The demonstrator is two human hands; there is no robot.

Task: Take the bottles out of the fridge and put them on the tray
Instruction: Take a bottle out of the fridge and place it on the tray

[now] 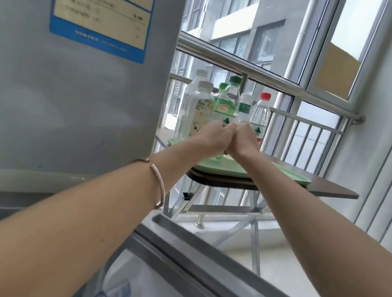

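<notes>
green tray (289, 175) on folding table (333, 190) by window (269, 31); left hand (211, 135), right hand (244, 139) curled, hold unclear

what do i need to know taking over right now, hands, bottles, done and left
Hands: left hand and right hand both curled, knuckles touching, over the tray; whether they hold a bottle is hidden.
Done: about six bottles stand upright on the tray, on the folding table.
Left: fridge door is open below the arms, shelves out of view; check the fridge for more.
</notes>
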